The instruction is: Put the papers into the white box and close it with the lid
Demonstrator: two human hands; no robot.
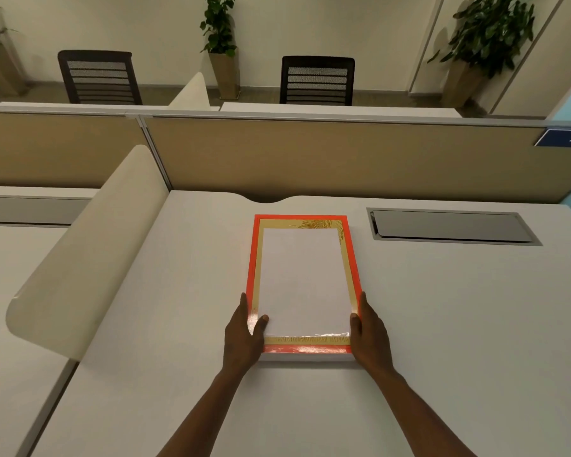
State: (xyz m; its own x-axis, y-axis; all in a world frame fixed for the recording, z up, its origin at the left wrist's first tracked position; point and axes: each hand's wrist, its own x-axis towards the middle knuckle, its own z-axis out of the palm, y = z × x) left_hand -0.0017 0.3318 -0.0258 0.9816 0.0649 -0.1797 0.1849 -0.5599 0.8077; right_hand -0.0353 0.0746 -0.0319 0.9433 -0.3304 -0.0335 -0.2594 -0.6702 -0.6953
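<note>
A flat white box (305, 356) lies in the middle of the desk, its long side pointing away from me. Its top face shows an orange rim (352, 255) and a glossy gold border. A white stack of papers (302, 282) lies inside that border. My left hand (243, 334) grips the near left corner, fingers along the orange side and thumb on the paper's edge. My right hand (370, 331) grips the near right corner the same way. I cannot tell whether the orange and gold surface is the lid or the inside of the box.
The white desk (459, 324) carries a grey cable hatch (452, 227) at the back right. A cream curved divider (89, 245) stands along its left side and a beige partition (343, 159) along the back. Beyond are chairs and potted plants.
</note>
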